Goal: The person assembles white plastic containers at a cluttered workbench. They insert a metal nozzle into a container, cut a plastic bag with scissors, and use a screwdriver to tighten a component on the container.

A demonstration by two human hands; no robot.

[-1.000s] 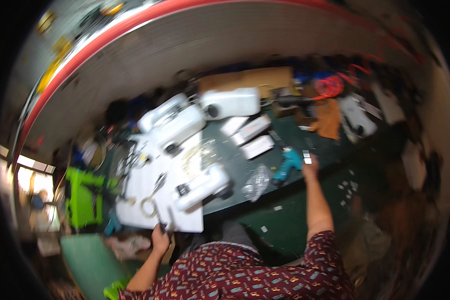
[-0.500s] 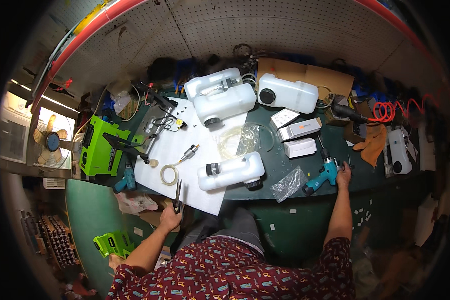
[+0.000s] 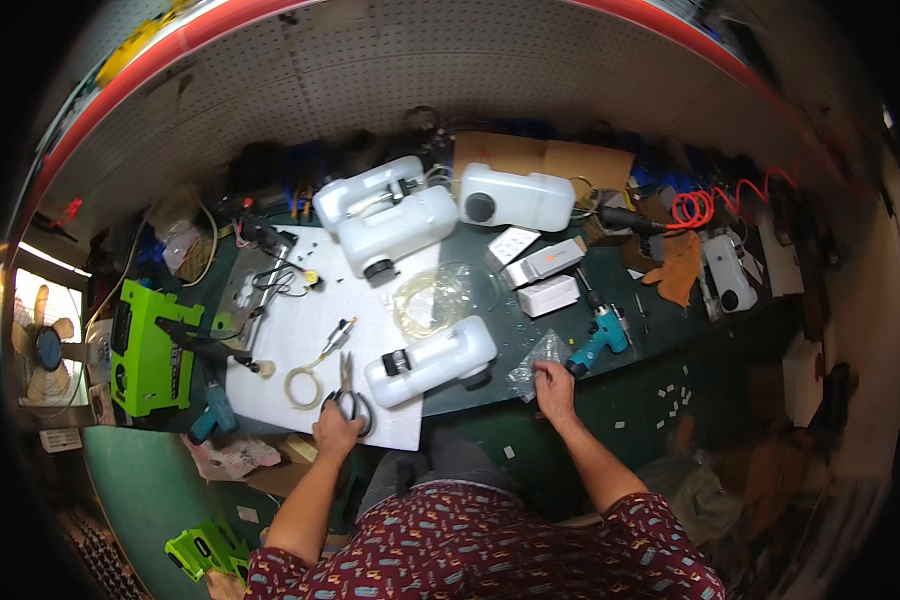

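Looking down, in the head view, onto a dark green workbench (image 3: 510,322). Gripping 1 pair of black-handled scissors (image 3: 346,384) by the handles with the left hand (image 3: 338,430), over the near part of a white sheet (image 3: 260,395); blades aimed away from the body, probably for safety and control. Touching the near side of a crinkled clear plastic bag (image 3: 530,376) with the fingers of the right hand (image 3: 556,394); impossible to tell whether pinching or merely resting. Showing between both hands, slightly farther off, 1 translucent tank (image 3: 440,362) on its side, perhaps laid so for steadiness, mostly on the sheet, itself likely spread against scratches.

Running close by both hands along the bench's front edge, with a sheet corner seemingly reaching past. Giving the left hand some room over the sheet, up to a ring of clear tubing (image 3: 305,388) just left of the blades. Giving the right hand less: hemmed by a teal drill (image 3: 602,336) just to the right and white boxes (image 3: 548,296) beyond. Leaving only a narrow strip between tank and bag. Closing off the back with 3 more tanks (image 3: 400,228).
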